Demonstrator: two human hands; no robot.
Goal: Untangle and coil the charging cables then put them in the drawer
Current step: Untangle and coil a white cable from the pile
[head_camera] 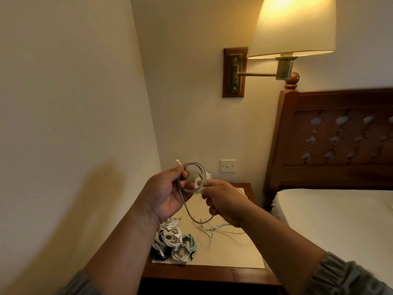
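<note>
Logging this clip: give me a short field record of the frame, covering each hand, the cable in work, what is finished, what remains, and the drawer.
left hand: grips the loops of a pale beige charging cable, plug end pointing up
right hand: pinches the same cable at the far side of the loops
cable state: partly coiled, tail hanging below the hands
finished: pile of coiled white, mint-green and black cables, front left of the wooden nightstand
remaining: loose white cables, mid-top
drawer: not in view
</note>
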